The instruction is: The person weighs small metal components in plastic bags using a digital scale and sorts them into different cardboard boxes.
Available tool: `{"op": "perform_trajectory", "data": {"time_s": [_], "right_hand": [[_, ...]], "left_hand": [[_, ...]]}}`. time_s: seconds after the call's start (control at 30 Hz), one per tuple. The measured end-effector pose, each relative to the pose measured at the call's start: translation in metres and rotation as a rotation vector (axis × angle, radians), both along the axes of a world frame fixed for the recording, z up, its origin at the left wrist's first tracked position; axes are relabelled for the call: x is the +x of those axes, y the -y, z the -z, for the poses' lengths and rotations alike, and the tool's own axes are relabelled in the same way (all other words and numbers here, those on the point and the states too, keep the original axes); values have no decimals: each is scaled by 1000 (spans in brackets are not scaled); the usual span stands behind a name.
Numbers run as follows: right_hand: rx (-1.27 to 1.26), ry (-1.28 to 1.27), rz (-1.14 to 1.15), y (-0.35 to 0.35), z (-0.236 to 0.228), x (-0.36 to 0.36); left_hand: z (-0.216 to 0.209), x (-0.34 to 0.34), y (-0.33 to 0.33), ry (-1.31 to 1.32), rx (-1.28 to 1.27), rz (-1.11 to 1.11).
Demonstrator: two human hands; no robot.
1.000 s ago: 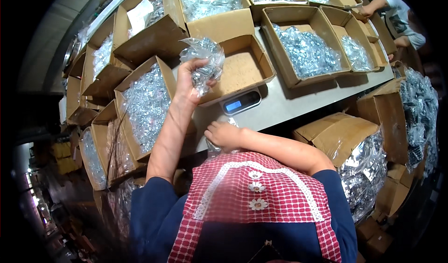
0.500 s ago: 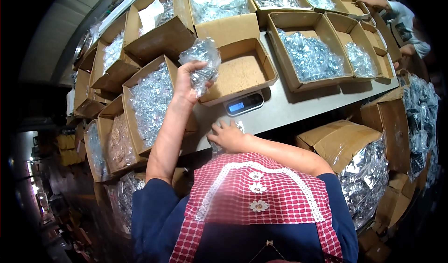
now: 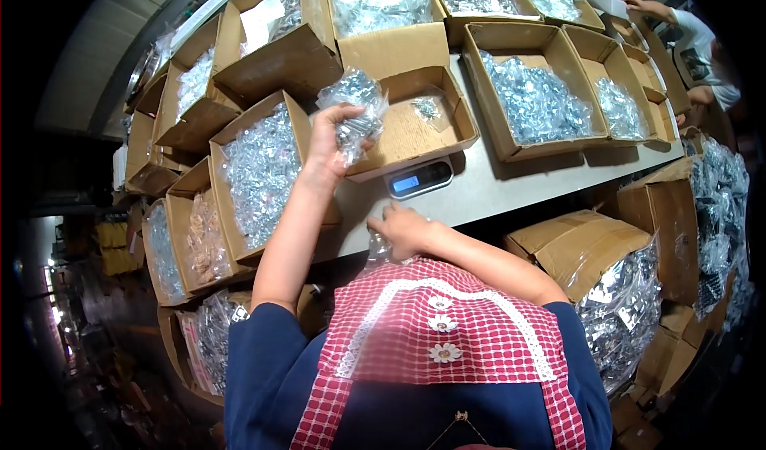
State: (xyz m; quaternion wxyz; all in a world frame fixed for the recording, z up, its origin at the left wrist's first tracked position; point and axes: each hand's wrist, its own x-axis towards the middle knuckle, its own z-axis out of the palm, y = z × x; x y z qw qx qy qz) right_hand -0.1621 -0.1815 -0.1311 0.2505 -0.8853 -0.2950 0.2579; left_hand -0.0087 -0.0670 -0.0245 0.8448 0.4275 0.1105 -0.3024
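My left hand (image 3: 331, 143) is raised at the near left corner of an open cardboard box (image 3: 399, 161). Its fingers wrap round a bunch of clear plastic bags (image 3: 351, 107) with small silvery metal parts inside. One small clear bag of metal pieces (image 3: 427, 109) lies in that box, toward its right side. The box rests against or on a small digital scale (image 3: 420, 179) with a lit blue display. At the table's near edge, close to the apron, my right hand (image 3: 404, 230) has its fingers curled on a small clear plastic bag (image 3: 379, 248), partly hidden under the hand.
Open cardboard boxes of bagged metal parts line the left, including a tall one (image 3: 259, 175), and the back. Two more (image 3: 535, 99) stand at the right. Below the table's right edge sits a carton with a large bag of parts (image 3: 626, 306). Another person's hand (image 3: 648, 8) shows far right.
A small bag of parts now lies in the box, whose floor was bare before. My right hand's spread fingers have curled in. My left hand has shifted slightly right, still gripping its bags.
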Motion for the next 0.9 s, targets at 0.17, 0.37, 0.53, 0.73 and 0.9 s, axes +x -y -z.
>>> {"op": "perform_trajectory", "data": {"time_s": [0.17,0.37,0.53,0.73,0.9], "right_hand": [[80,7,115,15,1,-15],[108,59,221,36,-10,-29],[47,45,267,52,-14,-32],[57,-11,317,73,-25,-32],[28,-50,333,83,-38,-33]], "left_hand": [[5,-2,3,-33,4,-22],[15,6,7,-65,35,34],[19,21,13,130,239,210],[-20,24,26,595,856,630],[-33,18,19,1039,957,482]]}}
